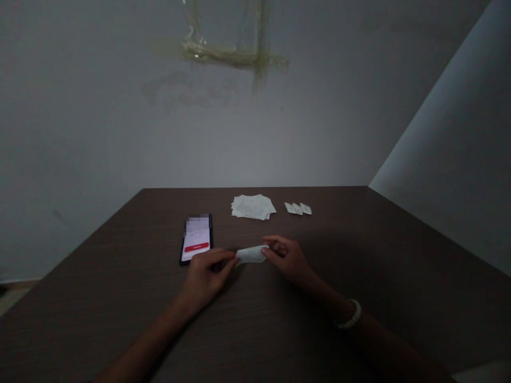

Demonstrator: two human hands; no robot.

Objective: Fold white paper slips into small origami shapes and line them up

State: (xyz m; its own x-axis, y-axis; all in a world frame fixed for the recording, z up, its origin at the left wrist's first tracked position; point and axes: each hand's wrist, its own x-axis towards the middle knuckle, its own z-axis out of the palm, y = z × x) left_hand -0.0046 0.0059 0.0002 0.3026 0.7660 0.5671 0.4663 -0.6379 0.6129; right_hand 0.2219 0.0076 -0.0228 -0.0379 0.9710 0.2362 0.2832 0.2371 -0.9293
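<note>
Between my two hands is a small white folded paper (251, 254), held just above the dark table. My left hand (205, 274) pinches its left end between thumb and fingers. At the other end, my right hand (288, 259) grips it with the thumb in front and the fingers behind. Faint lines run along the paper, too blurred to read. Beyond my hands lies a loose pile of white paper sheets (252, 207). To the right of that pile, several small folded white papers (298, 208) overlap in a short row.
A phone (196, 239) with a lit screen and a red button lies on the table (255, 330), just beyond my left hand. The table's far edge meets a grey wall (255, 143) with yellowed tape on it. Another wall (451, 175) slants along the right side.
</note>
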